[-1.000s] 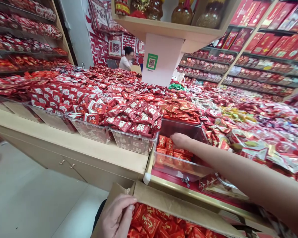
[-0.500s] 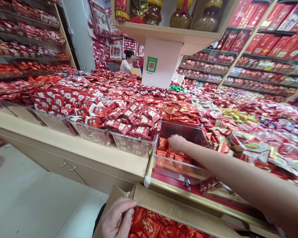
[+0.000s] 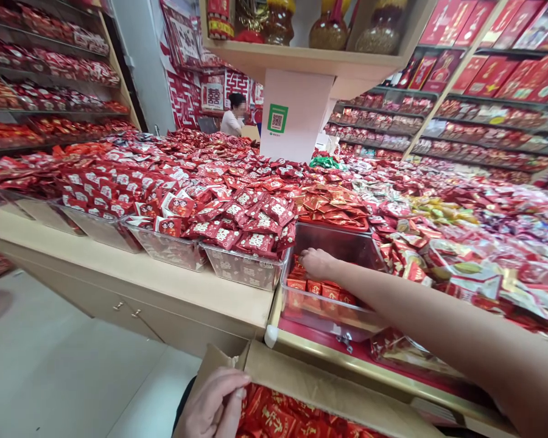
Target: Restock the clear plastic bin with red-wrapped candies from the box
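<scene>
My left hand [image 3: 215, 401] is closed on the near-left edge of a cardboard box [image 3: 315, 380], thumb and fingers pinching its wall. Red packets with gold print [image 3: 278, 420] fill the box. My right hand [image 3: 316, 263] reaches down into a clear plastic bin [image 3: 333, 243], its fingers curled at the left side over a red packet there. Whether the fingers grip that packet is hard to see. Several small red packets [image 3: 317, 289] stand in rows along the bin's near side, while the far part shows bare plastic.
Left of the bin, clear bins [image 3: 249, 267] heaped with dark red packets line the counter edge [image 3: 164, 261]. Heaps of wrapped sweets [image 3: 466, 267] lie to the right. A shelf unit [image 3: 315, 58] overhangs the middle. A person [image 3: 232, 118] sits at the back.
My right hand has shifted slightly left inside the bin, over the packet at the left. My left hand stays on the box edge.
</scene>
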`<state>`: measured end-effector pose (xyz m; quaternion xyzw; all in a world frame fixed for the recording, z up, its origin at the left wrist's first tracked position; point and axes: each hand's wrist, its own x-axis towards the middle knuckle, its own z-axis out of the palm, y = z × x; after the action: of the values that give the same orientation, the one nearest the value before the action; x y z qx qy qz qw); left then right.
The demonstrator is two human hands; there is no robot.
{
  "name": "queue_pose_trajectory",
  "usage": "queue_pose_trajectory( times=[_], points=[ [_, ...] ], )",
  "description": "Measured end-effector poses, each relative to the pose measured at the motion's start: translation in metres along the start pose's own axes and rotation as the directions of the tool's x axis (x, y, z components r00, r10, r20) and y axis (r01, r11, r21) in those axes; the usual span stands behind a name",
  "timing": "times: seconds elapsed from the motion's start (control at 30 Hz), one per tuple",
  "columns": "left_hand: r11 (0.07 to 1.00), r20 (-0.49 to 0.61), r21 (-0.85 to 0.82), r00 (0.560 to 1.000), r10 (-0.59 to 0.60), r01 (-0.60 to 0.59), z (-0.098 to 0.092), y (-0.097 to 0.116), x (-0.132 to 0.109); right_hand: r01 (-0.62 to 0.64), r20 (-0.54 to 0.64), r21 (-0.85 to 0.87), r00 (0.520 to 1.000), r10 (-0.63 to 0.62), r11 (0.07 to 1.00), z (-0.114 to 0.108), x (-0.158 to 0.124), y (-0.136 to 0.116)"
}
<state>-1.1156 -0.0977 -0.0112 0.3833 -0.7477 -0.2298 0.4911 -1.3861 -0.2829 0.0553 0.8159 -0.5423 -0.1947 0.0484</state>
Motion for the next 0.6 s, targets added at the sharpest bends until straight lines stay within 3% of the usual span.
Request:
queue_pose_trajectory(
  times=[0.17,0.33,0.43,0.6],
  points=[
    [0.999,0.017,0.03,1.0,0.021,-0.021,-0.002,-0.001,0.0,-0.047,-0.027,0.023,0.998,0.048,0.999,0.004,0.001,-0.002],
    [1.0,0.023,0.022,1.0,0.001,-0.001,-0.002,-0.002,-0.002,-0.022,0.024,0.098,1.0,0.02,0.995,-0.005,0.003,0.009],
    [1.0,0.032,0.0,0.999,-0.029,0.029,-0.002,-0.002,-0.003,-0.127,0.028,0.092,0.992,0.125,0.988,-0.015,-0.004,0.019],
    [0.999,0.004,-0.024,0.999,-0.048,0.049,-0.001,0.001,-0.002,-0.344,0.304,0.049,0.899,0.314,0.938,-0.016,-0.024,0.025]
  ],
)
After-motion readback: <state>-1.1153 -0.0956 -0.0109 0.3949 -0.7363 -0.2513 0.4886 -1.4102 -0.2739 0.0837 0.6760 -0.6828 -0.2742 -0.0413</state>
